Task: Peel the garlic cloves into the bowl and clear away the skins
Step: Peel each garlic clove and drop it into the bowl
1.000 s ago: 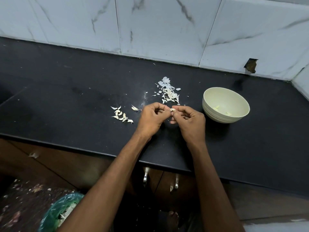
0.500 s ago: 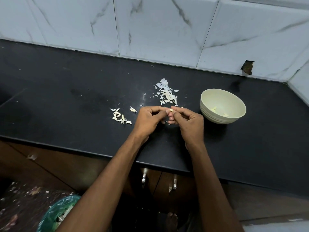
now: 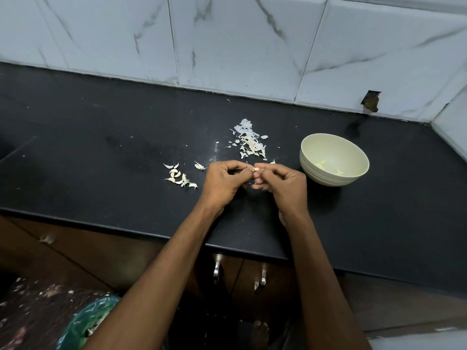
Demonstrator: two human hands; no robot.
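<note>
A single garlic clove (image 3: 256, 169) is pinched between the fingertips of both hands above a black countertop (image 3: 101, 152), its long axis lying roughly level from 9 to 3 o'clock; which end is the tip is too small to tell. The left hand (image 3: 222, 184) grips it from the 9 o'clock side with curled fingers, while the right hand (image 3: 284, 188) holds it from the 3 o'clock side, thumb and forefinger closed on it. At 12 o'clock from the hands, a heap of papery skins (image 3: 250, 142) lies scattered on the counter. At 9 o'clock, a cluster of unpeeled cloves (image 3: 180, 178) sits near the left hand, pointing in mixed directions. At 3 o'clock, just beside the right hand, a pale bowl (image 3: 313, 147) stands upright holding a few peeled cloves (image 3: 328, 166).
</note>
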